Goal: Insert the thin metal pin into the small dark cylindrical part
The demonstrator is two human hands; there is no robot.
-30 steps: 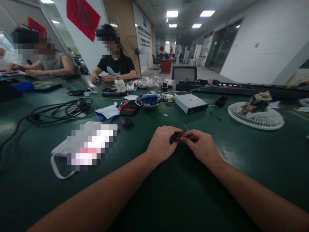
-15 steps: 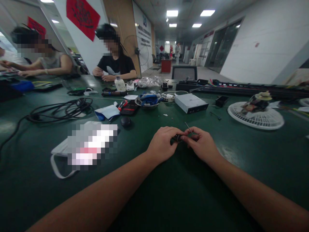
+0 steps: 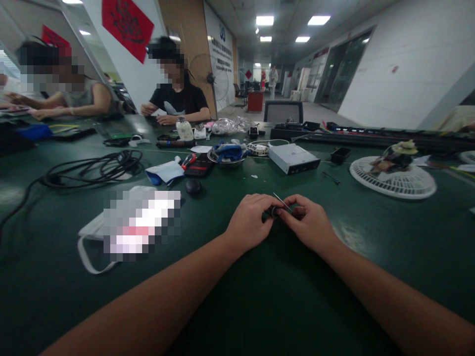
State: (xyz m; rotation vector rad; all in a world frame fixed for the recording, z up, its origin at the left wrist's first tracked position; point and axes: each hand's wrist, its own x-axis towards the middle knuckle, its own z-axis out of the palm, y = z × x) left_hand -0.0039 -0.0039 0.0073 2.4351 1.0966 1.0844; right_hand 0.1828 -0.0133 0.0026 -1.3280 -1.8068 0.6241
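Note:
My left hand (image 3: 249, 221) is closed around a small dark part with a shiny ring (image 3: 273, 211), mostly hidden by the fingers. Close against it, my right hand (image 3: 310, 220) pinches a thin metal rod (image 3: 281, 200) between thumb and fingers. The rod slants up to the left across the dark part; I cannot tell whether they touch. Both hands are just above the dark green table (image 3: 260, 291). A black computer mouse (image 3: 193, 187) lies left of my left hand.
A phone (image 3: 143, 222) lies on a white face mask (image 3: 91, 227) at left. Farther back are a coiled black cable (image 3: 92, 170), a grey metal drive box (image 3: 293, 157) and a bowl with blue material (image 3: 228, 152). A white fan grille (image 3: 393, 185) lies right. Two people (image 3: 180, 101) sit across.
The rod in my right hand has swung from steeper to a flatter slant, its tip now farther left. My left hand stays nearly where it was.

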